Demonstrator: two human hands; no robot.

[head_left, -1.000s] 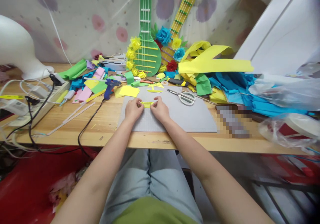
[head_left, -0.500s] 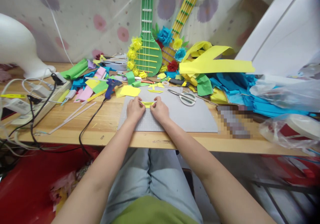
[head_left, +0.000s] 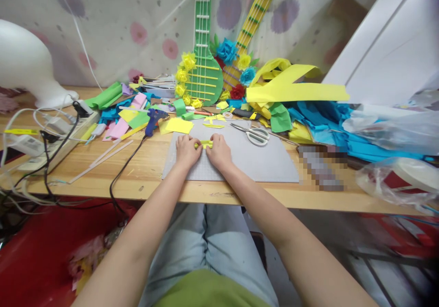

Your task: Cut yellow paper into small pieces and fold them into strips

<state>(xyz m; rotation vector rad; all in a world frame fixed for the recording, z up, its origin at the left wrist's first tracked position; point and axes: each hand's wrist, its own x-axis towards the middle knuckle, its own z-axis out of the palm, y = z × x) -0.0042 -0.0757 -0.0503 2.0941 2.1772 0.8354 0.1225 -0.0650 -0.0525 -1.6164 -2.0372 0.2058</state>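
A small strip of yellow paper (head_left: 206, 143) lies between my hands, low over the grey cutting mat (head_left: 254, 165). My left hand (head_left: 187, 150) is closed, pinching the strip's left end between thumb and fingers. At the other end my right hand (head_left: 219, 150) pinches it the same way. Fingers cover both ends, so the strip's full length is hidden. Just beyond the hands lies another narrow yellow paper piece (head_left: 213, 126). White-handled scissors (head_left: 257, 137) rest on the mat to the right of my right hand.
A blue glue gun (head_left: 153, 121) with its black cord lies left of the mat. Paper-covered green (head_left: 207, 80) and yellow (head_left: 254, 21) model instruments lean at the back. Blue crepe paper (head_left: 322, 119) is heaped at right. A power strip (head_left: 65, 137) with tangled cables sits left.
Both hands still hold the yellow strip in nearly the same place. Fingers have shifted along it, and the strip looks narrower. The view has moved slightly.
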